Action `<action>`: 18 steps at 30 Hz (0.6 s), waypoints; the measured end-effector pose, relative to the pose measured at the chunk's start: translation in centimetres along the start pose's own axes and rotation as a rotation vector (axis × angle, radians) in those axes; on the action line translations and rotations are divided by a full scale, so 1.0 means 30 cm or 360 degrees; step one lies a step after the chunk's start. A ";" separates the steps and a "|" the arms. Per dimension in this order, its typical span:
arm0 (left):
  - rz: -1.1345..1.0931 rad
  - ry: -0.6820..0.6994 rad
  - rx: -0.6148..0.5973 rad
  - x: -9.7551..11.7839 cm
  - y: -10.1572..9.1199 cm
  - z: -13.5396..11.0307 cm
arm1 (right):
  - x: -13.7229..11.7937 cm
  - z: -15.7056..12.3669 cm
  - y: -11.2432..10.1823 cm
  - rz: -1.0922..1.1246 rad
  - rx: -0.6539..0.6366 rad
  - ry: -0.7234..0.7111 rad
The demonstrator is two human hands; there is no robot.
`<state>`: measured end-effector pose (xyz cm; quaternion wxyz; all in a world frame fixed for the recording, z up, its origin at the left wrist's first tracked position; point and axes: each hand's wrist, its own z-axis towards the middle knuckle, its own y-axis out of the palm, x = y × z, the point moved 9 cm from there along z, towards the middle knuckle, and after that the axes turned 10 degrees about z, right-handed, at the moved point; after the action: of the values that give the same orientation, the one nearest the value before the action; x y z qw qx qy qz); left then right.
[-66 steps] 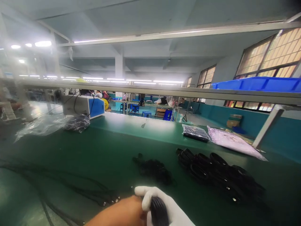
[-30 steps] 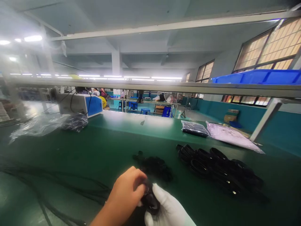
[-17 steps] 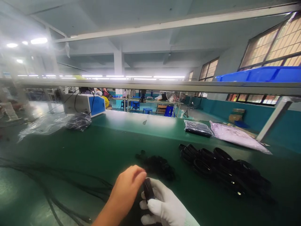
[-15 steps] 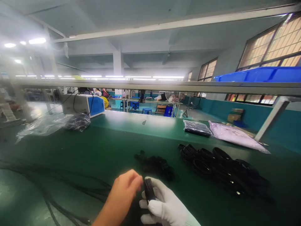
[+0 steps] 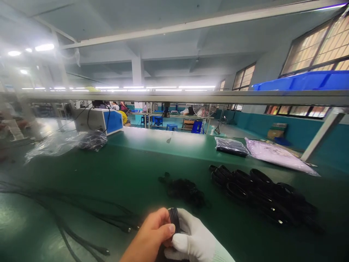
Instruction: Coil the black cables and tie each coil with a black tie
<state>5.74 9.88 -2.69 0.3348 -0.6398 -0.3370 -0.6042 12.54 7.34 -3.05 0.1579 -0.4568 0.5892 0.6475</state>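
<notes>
My bare left hand (image 5: 148, 238) and my white-gloved right hand (image 5: 195, 242) meet at the bottom edge of the view, both closed on a small coil of black cable (image 5: 174, 219). The coil stands on edge between my left fingertips and my right thumb. Just beyond my hands lies a small dark heap of black ties (image 5: 185, 190) on the green table (image 5: 122, 171). To the right of it several coiled black cables (image 5: 261, 193) lie in a row.
Loose black cables (image 5: 68, 214) run across the table's left side. At the back left are clear plastic bags (image 5: 54, 143) and a blue-and-white machine (image 5: 99, 121). Back right lie a dark bag (image 5: 231, 146) and a pink bag (image 5: 278, 154). A metal rail (image 5: 191, 97) carries a blue bin (image 5: 313, 80).
My hands rose slightly and kept working the coil. My left fingers moved from wrapping over it to pinching it against my right thumb. The view shifted a little.
</notes>
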 end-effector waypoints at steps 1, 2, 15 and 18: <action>0.0015 0.0006 -0.0026 0.003 0.002 -0.001 | 0.002 -0.002 0.007 0.0020 -0.0032 0.0025; 0.0043 -0.0007 -0.0061 0.002 0.003 -0.003 | 0.005 -0.003 0.013 0.0034 -0.0065 0.0052; 0.1501 0.0726 0.0769 0.134 -0.058 -0.072 | 0.024 0.020 -0.019 -0.0240 0.0031 -0.0001; 0.1347 0.0730 0.0785 0.135 -0.075 -0.066 | 0.028 0.028 -0.024 -0.0226 0.0008 -0.0033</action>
<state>2.95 9.57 1.48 0.7541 -0.4738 -0.1000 -0.4436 12.27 7.99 -4.24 0.2108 -0.4902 0.5552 0.6380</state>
